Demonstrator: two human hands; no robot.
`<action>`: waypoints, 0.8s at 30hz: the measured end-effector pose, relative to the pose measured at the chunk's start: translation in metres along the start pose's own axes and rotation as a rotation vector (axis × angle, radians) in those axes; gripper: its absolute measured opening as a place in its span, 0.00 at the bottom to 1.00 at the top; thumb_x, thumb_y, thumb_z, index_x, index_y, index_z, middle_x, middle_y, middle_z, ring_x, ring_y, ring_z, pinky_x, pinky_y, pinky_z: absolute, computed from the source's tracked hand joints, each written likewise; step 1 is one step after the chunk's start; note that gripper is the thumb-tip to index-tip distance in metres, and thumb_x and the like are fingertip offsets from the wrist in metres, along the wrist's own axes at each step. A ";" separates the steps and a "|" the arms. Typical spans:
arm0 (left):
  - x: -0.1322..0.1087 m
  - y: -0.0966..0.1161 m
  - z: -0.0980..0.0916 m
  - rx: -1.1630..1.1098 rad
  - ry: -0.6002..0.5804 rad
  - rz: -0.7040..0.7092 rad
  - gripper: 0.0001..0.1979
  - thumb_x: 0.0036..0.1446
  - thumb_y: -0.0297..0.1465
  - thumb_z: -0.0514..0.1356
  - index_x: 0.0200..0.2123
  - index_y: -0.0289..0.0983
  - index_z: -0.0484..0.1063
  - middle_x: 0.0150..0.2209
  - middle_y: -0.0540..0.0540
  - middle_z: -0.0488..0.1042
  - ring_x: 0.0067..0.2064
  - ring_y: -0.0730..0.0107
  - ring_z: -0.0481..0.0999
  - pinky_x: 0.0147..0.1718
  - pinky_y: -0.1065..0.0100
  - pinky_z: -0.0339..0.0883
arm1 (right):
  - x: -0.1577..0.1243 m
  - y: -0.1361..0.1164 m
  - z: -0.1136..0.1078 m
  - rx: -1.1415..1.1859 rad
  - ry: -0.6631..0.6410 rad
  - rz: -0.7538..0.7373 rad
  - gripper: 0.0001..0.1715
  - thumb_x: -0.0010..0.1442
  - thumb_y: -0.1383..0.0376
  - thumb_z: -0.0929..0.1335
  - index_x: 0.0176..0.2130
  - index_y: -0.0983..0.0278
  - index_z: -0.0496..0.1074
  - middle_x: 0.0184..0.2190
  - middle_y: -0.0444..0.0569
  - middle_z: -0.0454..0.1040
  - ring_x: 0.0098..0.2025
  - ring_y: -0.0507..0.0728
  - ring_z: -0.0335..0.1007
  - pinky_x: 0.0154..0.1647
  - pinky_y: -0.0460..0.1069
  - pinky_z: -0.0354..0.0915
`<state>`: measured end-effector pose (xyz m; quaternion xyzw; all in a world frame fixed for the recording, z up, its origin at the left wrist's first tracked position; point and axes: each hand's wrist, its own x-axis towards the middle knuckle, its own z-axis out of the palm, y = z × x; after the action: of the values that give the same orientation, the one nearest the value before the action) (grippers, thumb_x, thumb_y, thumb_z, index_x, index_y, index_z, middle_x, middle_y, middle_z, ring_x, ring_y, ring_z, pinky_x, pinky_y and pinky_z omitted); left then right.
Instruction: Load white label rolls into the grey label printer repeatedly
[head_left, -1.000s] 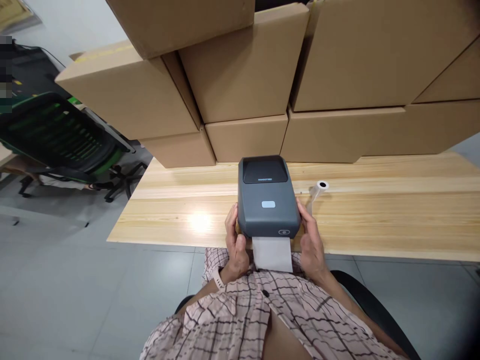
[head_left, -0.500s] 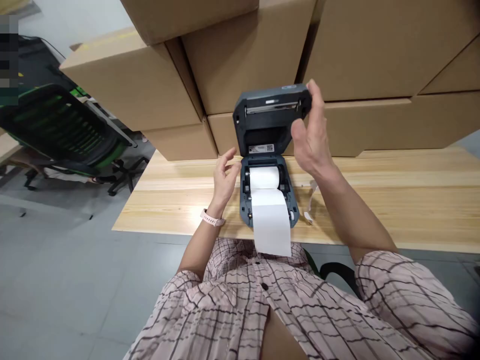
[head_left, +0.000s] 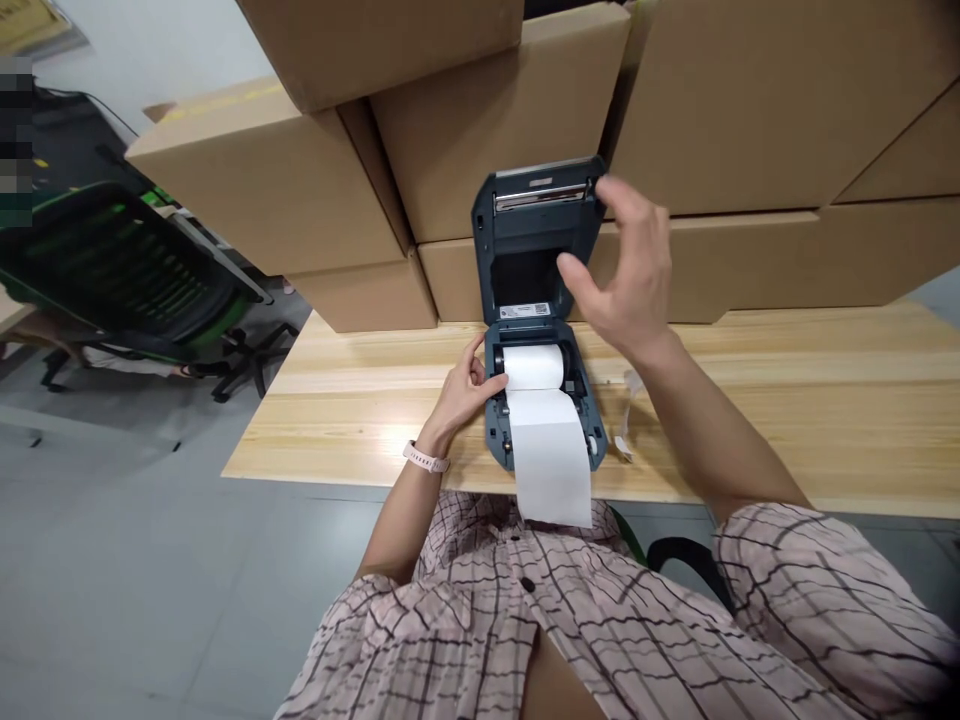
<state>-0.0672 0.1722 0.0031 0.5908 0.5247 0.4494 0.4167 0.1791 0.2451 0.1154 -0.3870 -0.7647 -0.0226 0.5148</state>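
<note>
A dark grey label printer (head_left: 495,437) stands on the wooden table with its lid (head_left: 525,240) tipped up and back. Inside the base sits a white label roll (head_left: 534,366), and its strip of labels (head_left: 551,470) hangs out over the front edge of the table. My left hand (head_left: 461,395) grips the left side of the base, thumb over the rim by the roll and fingers along the outer wall. My right hand (head_left: 630,270) is open beside the lid's right corner, thumb and fingers apart. Its fingertips are at the corner; whether they touch it I cannot tell.
Stacked cardboard boxes (head_left: 495,130) rise right behind the printer along the wooden table (head_left: 750,400). A torn scrap of white paper (head_left: 626,420) lies to the printer's right. At the left, a black and green office chair (head_left: 127,270) stands on the grey floor.
The lid has swung further back. My right hand has loosened from its corner and its fingers have spread. My left hand has moved from beside the printer onto the base's left side.
</note>
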 end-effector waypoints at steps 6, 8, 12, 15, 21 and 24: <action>-0.003 0.002 0.001 -0.035 -0.103 -0.084 0.52 0.58 0.40 0.71 0.80 0.38 0.54 0.26 0.57 0.67 0.27 0.71 0.64 0.31 0.69 0.58 | -0.036 -0.010 0.003 0.108 -0.604 -0.128 0.24 0.72 0.53 0.68 0.61 0.60 0.77 0.61 0.57 0.82 0.62 0.71 0.78 0.63 0.67 0.71; -0.001 0.006 0.000 -0.041 -0.140 -0.106 0.52 0.57 0.36 0.69 0.80 0.36 0.52 0.26 0.57 0.69 0.26 0.72 0.64 0.31 0.69 0.59 | -0.034 -0.006 0.010 0.111 -0.911 -0.088 0.32 0.70 0.50 0.69 0.68 0.59 0.73 0.66 0.57 0.79 0.65 0.73 0.77 0.63 0.67 0.71; 0.004 0.018 -0.005 0.026 -0.188 -0.106 0.49 0.52 0.31 0.65 0.78 0.35 0.59 0.32 0.52 0.77 0.29 0.70 0.68 0.32 0.68 0.64 | -0.026 -0.003 0.029 -0.014 -1.143 -0.022 0.52 0.64 0.44 0.72 0.77 0.60 0.61 0.66 0.64 0.78 0.62 0.79 0.78 0.60 0.70 0.71; 0.009 0.026 -0.007 0.128 -0.193 -0.090 0.46 0.48 0.29 0.64 0.74 0.34 0.65 0.41 0.45 0.83 0.34 0.65 0.73 0.36 0.65 0.68 | -0.022 -0.005 0.040 -0.076 -1.199 -0.003 0.67 0.57 0.45 0.77 0.82 0.60 0.50 0.63 0.65 0.80 0.60 0.81 0.79 0.60 0.70 0.71; 0.007 0.032 -0.005 0.094 -0.184 -0.105 0.47 0.48 0.29 0.64 0.74 0.34 0.65 0.44 0.43 0.84 0.37 0.59 0.78 0.39 0.63 0.72 | -0.008 0.001 0.011 0.260 -1.173 -0.010 0.70 0.52 0.48 0.79 0.81 0.58 0.52 0.66 0.58 0.78 0.63 0.74 0.78 0.62 0.65 0.74; 0.004 0.031 -0.004 0.037 -0.207 -0.122 0.46 0.49 0.29 0.64 0.74 0.36 0.65 0.39 0.46 0.83 0.33 0.60 0.77 0.35 0.64 0.72 | -0.002 0.015 -0.031 0.473 -1.024 0.004 0.63 0.51 0.50 0.80 0.78 0.52 0.60 0.64 0.50 0.79 0.62 0.69 0.78 0.64 0.62 0.74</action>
<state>-0.0634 0.1733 0.0347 0.6086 0.5221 0.3500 0.4842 0.2127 0.2407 0.1230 -0.2241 -0.9004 0.3411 0.1508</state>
